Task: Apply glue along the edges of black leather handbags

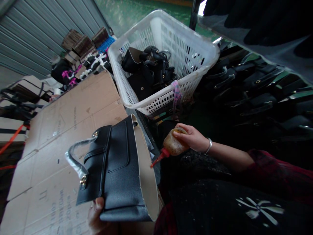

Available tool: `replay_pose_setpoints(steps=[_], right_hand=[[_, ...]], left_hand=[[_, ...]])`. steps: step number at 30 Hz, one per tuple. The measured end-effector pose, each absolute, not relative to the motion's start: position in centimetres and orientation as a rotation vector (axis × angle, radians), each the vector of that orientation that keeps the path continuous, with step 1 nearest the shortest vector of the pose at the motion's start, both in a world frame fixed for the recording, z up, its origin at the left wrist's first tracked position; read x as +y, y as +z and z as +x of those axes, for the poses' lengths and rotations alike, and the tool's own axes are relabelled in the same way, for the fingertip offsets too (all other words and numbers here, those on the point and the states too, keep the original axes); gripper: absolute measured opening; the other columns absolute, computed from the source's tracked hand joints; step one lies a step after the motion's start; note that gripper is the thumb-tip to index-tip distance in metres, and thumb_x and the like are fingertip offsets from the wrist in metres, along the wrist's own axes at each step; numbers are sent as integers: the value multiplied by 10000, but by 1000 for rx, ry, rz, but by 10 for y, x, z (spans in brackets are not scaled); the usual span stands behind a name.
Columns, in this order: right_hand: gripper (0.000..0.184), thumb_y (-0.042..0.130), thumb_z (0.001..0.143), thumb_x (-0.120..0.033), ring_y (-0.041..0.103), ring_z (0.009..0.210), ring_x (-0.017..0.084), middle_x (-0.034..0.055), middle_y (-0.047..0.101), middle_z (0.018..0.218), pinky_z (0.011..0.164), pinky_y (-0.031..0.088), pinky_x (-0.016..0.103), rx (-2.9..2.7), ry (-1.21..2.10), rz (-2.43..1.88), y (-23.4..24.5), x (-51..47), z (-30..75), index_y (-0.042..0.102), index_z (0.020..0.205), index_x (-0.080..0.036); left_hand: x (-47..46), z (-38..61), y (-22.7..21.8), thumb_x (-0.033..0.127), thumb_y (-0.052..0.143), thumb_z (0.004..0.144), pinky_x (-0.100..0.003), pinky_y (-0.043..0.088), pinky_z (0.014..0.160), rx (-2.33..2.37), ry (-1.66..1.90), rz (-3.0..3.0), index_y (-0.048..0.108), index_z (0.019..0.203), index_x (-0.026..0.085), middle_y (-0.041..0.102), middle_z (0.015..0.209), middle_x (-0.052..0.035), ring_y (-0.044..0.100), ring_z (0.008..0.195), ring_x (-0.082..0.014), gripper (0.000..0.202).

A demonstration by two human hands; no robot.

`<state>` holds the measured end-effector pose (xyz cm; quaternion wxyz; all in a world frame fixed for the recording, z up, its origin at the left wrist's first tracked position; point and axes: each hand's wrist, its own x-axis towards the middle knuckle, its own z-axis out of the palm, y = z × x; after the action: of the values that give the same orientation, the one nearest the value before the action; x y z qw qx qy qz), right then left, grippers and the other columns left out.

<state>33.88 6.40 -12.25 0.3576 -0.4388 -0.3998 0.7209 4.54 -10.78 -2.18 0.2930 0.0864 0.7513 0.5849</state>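
Note:
A black handbag (119, 163) lies tilted over the cardboard, its raw beige edge facing me. Its handle (77, 160) is wrapped in clear plastic and fixed with gold-coloured fittings. My left hand (96, 215) grips the bag at its lower left corner, with the thumb on the black side and the other fingers partly hidden. In my right hand (192, 137) is a squeeze bottle (174, 143) of yellowish-brown liquid. Its red nozzle (158, 158) points down and left, with the tip at the beige edge of the bag; whether it touches, I cannot tell.
A white plastic basket (181, 78) holding several black bags (146, 75) stands beyond the work surface. Flattened cardboard (58, 130) covers the table. Stacked bag parts (80, 45) lie at the far left. Rows of black bags (256, 81) fill the right side under a shelf.

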Motion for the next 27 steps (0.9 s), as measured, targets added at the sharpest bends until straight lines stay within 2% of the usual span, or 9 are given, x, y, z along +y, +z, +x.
replay_pose_setpoints(steps=[4, 8, 10, 16, 23, 27], right_hand=[[349, 712, 654, -478, 451, 573, 104, -46, 489, 595, 531, 369, 230, -1064, 1663, -1210, -127, 69, 344, 524, 681, -185], [336, 700, 666, -475, 464, 588, 107, -44, 507, 629, 561, 391, 240, -951, 1550, -1171, -130, 79, 344, 517, 704, -196], [337, 700, 662, -478, 479, 602, 113, -40, 523, 649, 580, 406, 249, -914, 1541, -1152, -131, 83, 339, 517, 718, -200], [341, 706, 632, -472, 470, 595, 112, -41, 518, 632, 560, 392, 244, -908, 1564, -1190, -132, 87, 325, 517, 698, -197], [366, 711, 626, -492, 468, 587, 109, -42, 505, 615, 547, 385, 242, -965, 1727, -1193, -126, 65, 336, 522, 687, -184], [393, 715, 622, -515, 466, 572, 106, -47, 495, 609, 534, 381, 237, -953, 1827, -1208, -122, 51, 342, 514, 694, -186]], left_hand=[[-104, 50, -19, 419, 832, 394, -227, 438, 491, 1999, 1536, 235, 713, 823, 288, 651, 637, 81, 520, 534, -123, 464], [-96, 62, -12, 440, 816, 471, -243, 492, 707, 2002, 1522, 285, 702, 971, 331, 704, 801, 74, 620, 794, -170, 524], [-94, 66, -9, 441, 823, 459, -246, 487, 707, 1986, 1507, 289, 701, 987, 338, 709, 822, 74, 627, 847, -184, 552], [-91, 63, -12, 409, 862, 374, -222, 492, 682, 1993, 1596, 275, 719, 922, 314, 705, 781, 76, 623, 728, -149, 574], [-97, 49, -21, 382, 871, 364, -228, 522, 626, 1969, 1589, 299, 720, 892, 281, 700, 766, 54, 621, 656, -151, 559], [-98, 47, -23, 368, 871, 409, -223, 532, 639, 1935, 1602, 301, 714, 927, 280, 705, 793, 54, 619, 648, -140, 549]])
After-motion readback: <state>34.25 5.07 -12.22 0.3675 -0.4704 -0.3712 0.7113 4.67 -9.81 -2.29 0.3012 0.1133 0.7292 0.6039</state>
